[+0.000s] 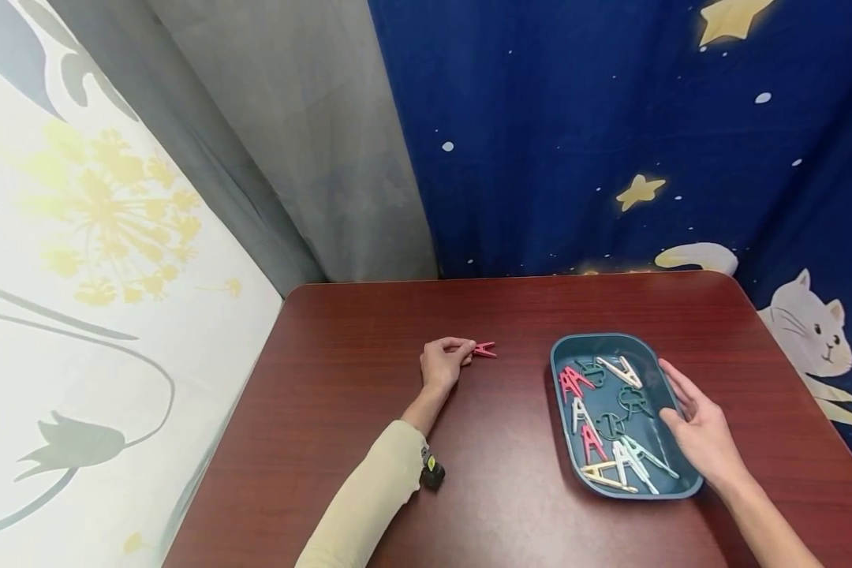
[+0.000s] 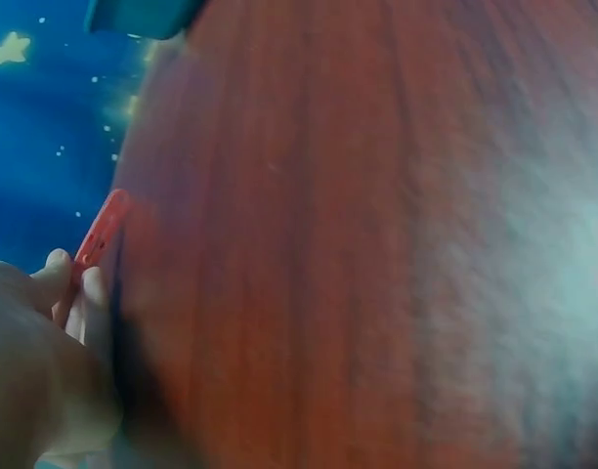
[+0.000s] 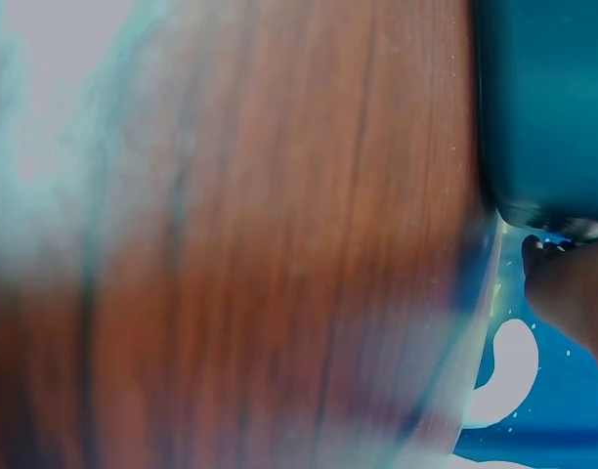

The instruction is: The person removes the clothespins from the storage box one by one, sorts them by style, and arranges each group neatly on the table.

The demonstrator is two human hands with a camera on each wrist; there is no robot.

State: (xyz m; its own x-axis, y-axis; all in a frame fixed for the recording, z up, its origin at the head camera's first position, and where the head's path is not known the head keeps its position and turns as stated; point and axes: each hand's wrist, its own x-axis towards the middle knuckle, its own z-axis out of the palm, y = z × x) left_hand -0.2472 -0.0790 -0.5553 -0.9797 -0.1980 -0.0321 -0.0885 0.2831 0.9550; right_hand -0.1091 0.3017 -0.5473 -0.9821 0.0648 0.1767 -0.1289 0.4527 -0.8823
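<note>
The left hand [image 1: 446, 363] pinches one end of the red clip [image 1: 486, 349] between thumb and fingers, the clip's two prongs spread away to the right; the right hand [image 1: 703, 430] grips the tray [image 1: 603, 337] by its right side, thumb over the rim and fingers outside. The clip looks like light, stiff plastic, smooth but unlikely to slip, and should bear a firm pinch; the held end seems a good place, leaving the prongs free. The tray, too, is probably light and rigid, best taken by the rim and kept level so the other clips [image 1: 591, 443] in it do not slide. The head view shows those clips, and the red one's splayed outline against the surface [image 1: 511, 473]; the left wrist view gives its thin edge instead, and the right wrist view, of the tray, only its outside.
</note>
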